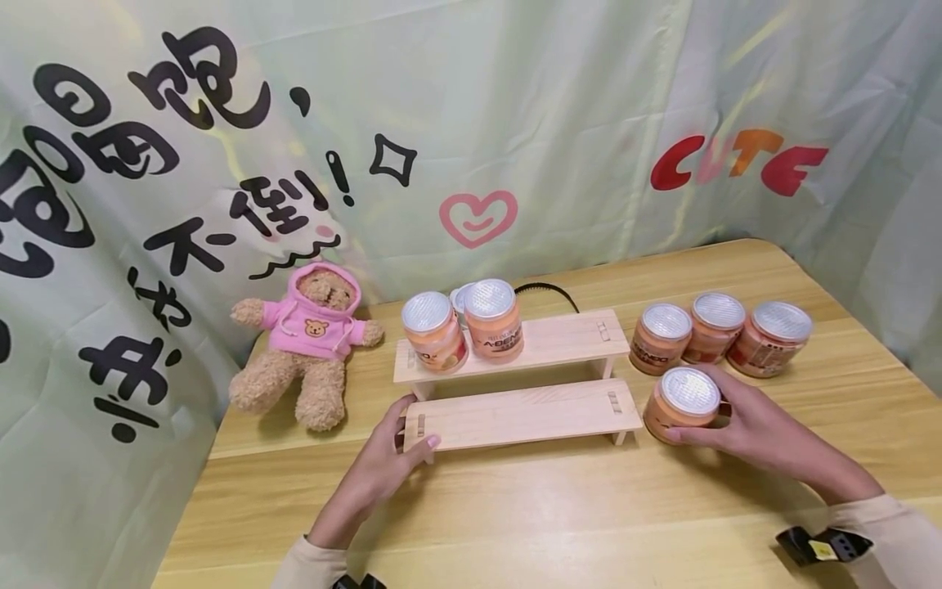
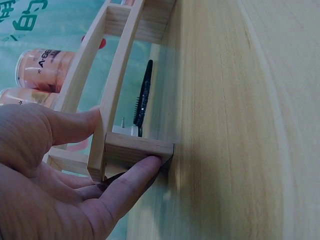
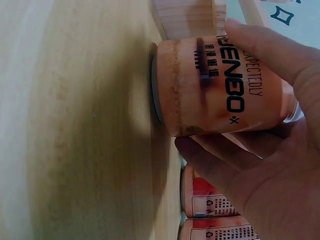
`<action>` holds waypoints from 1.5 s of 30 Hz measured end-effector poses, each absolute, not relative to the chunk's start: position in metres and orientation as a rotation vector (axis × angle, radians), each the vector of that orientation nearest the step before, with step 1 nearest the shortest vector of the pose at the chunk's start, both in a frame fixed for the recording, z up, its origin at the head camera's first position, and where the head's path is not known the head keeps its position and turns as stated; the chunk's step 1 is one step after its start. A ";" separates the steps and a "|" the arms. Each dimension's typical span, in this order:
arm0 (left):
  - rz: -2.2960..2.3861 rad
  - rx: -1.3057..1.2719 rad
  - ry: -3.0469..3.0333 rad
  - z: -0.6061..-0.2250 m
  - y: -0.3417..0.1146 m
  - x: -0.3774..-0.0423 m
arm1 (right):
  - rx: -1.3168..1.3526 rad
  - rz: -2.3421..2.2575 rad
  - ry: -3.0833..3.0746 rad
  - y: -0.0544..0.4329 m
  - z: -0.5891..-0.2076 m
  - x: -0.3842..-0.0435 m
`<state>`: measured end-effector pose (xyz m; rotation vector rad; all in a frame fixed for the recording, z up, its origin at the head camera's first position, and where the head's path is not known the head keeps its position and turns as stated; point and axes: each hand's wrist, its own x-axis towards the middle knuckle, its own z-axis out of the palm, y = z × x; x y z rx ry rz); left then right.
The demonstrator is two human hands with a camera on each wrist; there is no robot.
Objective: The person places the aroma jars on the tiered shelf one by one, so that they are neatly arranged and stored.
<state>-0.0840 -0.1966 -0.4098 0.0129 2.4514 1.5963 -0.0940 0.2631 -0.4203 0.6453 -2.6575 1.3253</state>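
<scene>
My left hand [image 1: 386, 450] grips the left end of the lower tier of a pale two-step wooden rack [image 1: 522, 415], thumb on top and fingers at the end support. In the left wrist view a finger lies along that end piece [image 2: 140, 149]. My right hand [image 1: 751, 421] holds an orange can with a silver lid [image 1: 684, 405] around its side, just right of the rack. The right wrist view shows this can [image 3: 215, 90] upright, its base at the tabletop. Two similar cans, a left one [image 1: 434, 335] and a right one [image 1: 495, 323], stand on the upper tier.
Three more orange cans [image 1: 769, 343] stand grouped behind my right hand. A teddy bear in a pink hoodie [image 1: 312, 331] sits left of the rack. Behind the rack a black cable [image 1: 548, 288] curves beside a partly hidden pale object. A printed curtain [image 1: 574, 123] hangs behind the wooden table [image 1: 552, 523].
</scene>
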 end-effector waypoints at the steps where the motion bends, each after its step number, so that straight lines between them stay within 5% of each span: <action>1: 1.598 0.008 2.451 -0.410 -0.197 -0.084 | 0.643 1.329 -2.664 0.263 -0.419 -0.094; 26: 1.585 0.011 2.461 -0.410 -0.197 -0.082 | 0.716 1.200 -2.620 0.265 -0.338 -0.106; 45: 1.601 -0.014 2.463 -0.410 -0.195 -0.083 | 0.910 1.267 -2.769 0.208 -0.295 -0.147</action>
